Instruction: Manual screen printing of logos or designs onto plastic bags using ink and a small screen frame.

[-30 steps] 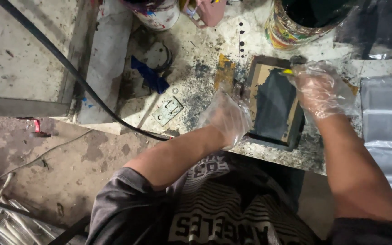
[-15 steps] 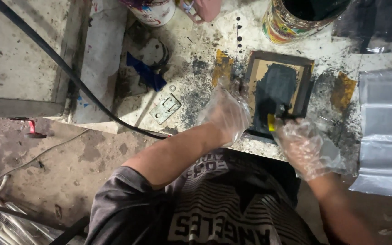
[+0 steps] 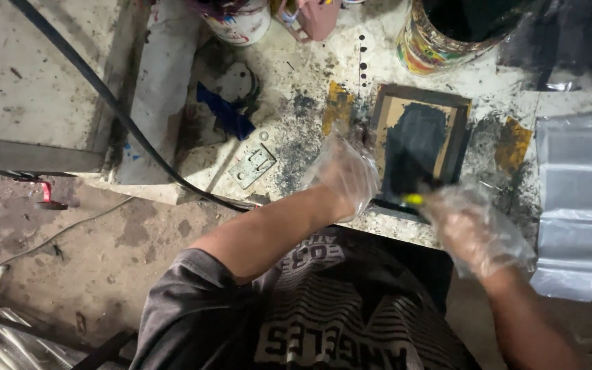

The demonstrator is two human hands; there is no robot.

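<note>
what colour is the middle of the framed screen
Black ink over a tan mesh on the framed screen, seen in the head view.

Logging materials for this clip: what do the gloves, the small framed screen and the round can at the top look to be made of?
Left hand and right hand wear thin clear plastic film gloves: loose, crinkled, see-through. The framed screen looks like a dark frame, wood or metal unclear, around tan mesh coated with matte black ink. The can looks like printed metal: glossy coloured wall, dark inside.

Looks like a messy little print workshop: ink-stained workbench (image 3: 296, 130), big ink can (image 3: 447, 34) at 12 o'clock, small screen frame (image 3: 419, 144) around 1.
</note>
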